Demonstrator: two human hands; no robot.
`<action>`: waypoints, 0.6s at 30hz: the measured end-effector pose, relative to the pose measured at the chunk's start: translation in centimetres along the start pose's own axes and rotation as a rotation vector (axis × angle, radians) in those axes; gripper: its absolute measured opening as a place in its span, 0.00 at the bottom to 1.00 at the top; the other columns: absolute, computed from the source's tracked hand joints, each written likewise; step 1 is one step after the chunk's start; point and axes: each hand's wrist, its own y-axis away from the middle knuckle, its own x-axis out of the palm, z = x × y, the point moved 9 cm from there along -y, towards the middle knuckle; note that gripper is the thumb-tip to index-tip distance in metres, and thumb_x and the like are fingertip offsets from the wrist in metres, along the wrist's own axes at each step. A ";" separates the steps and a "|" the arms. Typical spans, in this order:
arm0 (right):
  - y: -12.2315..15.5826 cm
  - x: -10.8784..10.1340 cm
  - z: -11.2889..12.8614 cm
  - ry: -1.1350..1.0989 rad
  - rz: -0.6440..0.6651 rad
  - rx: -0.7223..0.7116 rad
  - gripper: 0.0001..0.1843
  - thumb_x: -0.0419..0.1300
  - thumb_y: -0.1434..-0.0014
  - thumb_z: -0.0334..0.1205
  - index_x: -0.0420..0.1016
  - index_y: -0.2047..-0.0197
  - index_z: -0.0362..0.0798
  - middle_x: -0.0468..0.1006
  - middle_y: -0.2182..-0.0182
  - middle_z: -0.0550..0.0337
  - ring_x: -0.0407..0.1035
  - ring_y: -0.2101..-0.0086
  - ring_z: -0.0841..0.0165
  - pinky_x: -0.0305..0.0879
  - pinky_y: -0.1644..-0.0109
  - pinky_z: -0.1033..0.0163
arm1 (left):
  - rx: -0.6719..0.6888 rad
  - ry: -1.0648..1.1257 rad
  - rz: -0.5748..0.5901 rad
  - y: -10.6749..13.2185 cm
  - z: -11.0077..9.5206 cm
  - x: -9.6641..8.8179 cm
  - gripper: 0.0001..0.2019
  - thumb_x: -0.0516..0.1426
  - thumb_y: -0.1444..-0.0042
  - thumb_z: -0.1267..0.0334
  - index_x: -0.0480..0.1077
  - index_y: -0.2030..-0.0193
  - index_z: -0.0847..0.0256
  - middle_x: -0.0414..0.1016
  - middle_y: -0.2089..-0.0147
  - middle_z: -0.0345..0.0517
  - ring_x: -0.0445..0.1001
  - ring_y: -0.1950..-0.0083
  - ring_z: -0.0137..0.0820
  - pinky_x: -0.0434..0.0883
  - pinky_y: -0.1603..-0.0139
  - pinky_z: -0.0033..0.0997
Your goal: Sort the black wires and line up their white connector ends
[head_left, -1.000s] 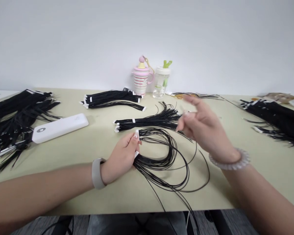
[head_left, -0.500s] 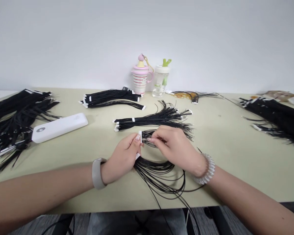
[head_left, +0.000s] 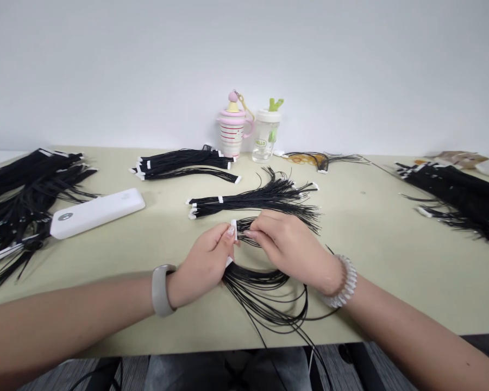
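Note:
My left hand point(head_left: 209, 255) is closed, its thumb pressed on a white connector point(head_left: 234, 229) that stands upright with black wires running from its right side. A second white connector end point(head_left: 229, 262) pokes out beneath the fingers, and a loop of black wires point(head_left: 269, 296) curves from it over the table and past the front edge. Just right of the upright connector, my right hand point(head_left: 289, 244) pinches at a black wire close to the connector's face. The wire's tip is hidden by the fingertips.
Bundled black wire harnesses point(head_left: 252, 198) lie just beyond my hands, with another bundle point(head_left: 183, 163) behind them. Dark heaps of wires point(head_left: 464, 190) sit at both sides. A white power bank point(head_left: 98, 213) is at left. A pink-lidded mug point(head_left: 231, 133) and a clear bottle point(head_left: 265, 136) stand by the wall.
Both hands stay almost in place. The right fingertips are slightly nearer the upright connector, and the short light tip seen between them before is no longer visible. The view shifts slightly.

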 end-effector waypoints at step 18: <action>0.0 0.7 0.1 0.228 0.012 0.012 0.13 0.46 0.38 0.36 0.67 0.70 0.45 0.69 0.72 0.61 0.61 0.70 0.72 0.50 0.67 0.65 | 0.024 -0.002 0.015 -0.2 0.4 0.2 0.17 0.43 0.39 0.56 0.56 0.77 0.60 0.58 0.79 0.35 0.58 0.76 0.25 0.58 0.73 0.26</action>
